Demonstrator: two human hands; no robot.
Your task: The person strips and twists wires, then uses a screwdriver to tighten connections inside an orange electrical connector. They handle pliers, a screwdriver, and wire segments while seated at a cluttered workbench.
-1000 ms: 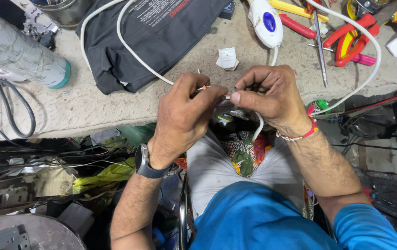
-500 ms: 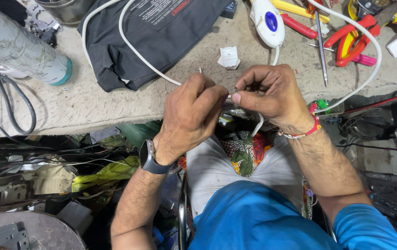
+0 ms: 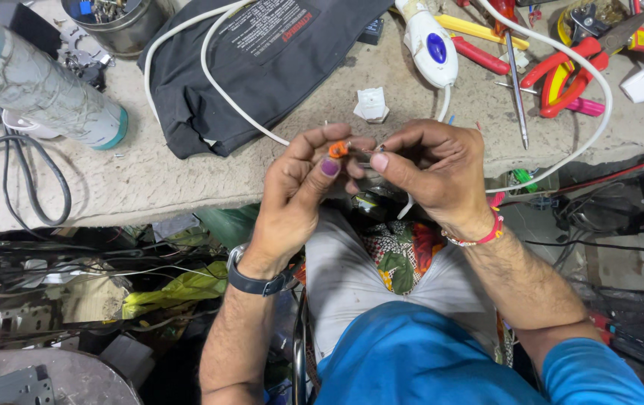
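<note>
**Bench inventory: two hands at the front edge of the worktop**

Far left: a pale, mottled bottle (image 3: pixel 37 82) with a teal end, lying tilted near the left edge; a black cable loop (image 3: pixel 37 187) below it. Back left corner: a round metal tin (image 3: pixel 123 26) filled with small parts.

Left of centre: a black fabric pouch (image 3: pixel 262 67), soft and creased, with a white cord (image 3: pixel 217 82) looping over it and running toward the hands.

Centre, at the front edge of the rough beige worktop (image 3: pixel 149 187): the left hand (image 3: pixel 299 187), wristwatch below it, thumb and forefinger pinched together on a small orange piece (image 3: pixel 337 149). The piece is too small to tell its long axis. Touching it fingertip to fingertip, the right hand (image 3: pixel 434 169), red thread band at the wrist, fingers closed on a thin wire end beside the orange piece. A small white plastic part (image 3: pixel 373 103) lies just behind the hands.

Right of centre: a white, rounded handheld device (image 3: pixel 430 49) with a blue button. Back right corner: a screwdriver (image 3: pixel 517 82), shaft pointing toward the front edge, and red-handled pliers (image 3: pixel 562 75).
</note>
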